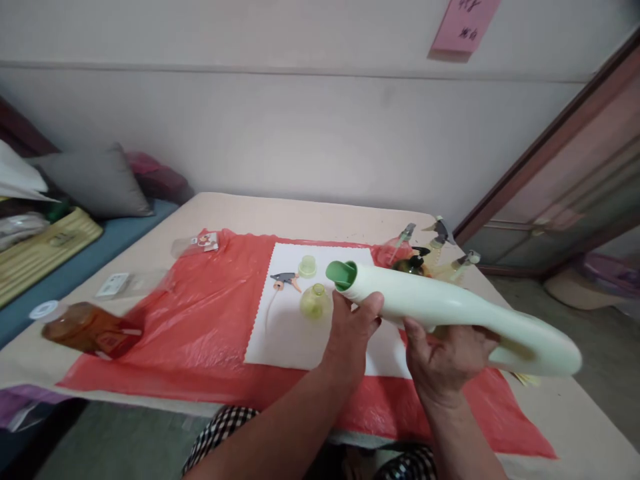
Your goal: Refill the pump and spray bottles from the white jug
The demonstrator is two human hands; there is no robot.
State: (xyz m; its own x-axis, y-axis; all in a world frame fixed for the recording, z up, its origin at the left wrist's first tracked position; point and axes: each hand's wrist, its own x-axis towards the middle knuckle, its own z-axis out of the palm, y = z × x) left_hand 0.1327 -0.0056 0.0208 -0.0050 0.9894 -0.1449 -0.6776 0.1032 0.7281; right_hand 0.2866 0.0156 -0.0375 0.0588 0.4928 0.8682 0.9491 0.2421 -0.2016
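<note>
A long, pale green plastic vessel (430, 293) with a darker green flap (343, 274) at its left mouth lies nearly level above the table. I cannot tell its exact kind. My left hand (354, 327) grips it from below near the mouth. My right hand (450, 353) is wrapped around its narrower middle, with part of the fingers hidden behind it. Left of my left hand, a round yellow-green bottle (314, 303) without a top stands on a white sheet (285, 347). Close by are a spray head (286, 279) with a thin tube and a clear greenish cup (307, 266).
A red plastic sheet (200, 320) covers much of the table. Several spray bottles (400, 250) stand behind the vessel at right. A jar of amber liquid (90, 327) lies at left, near clear packaging (137, 283). A pink note (465, 27) hangs on the wall.
</note>
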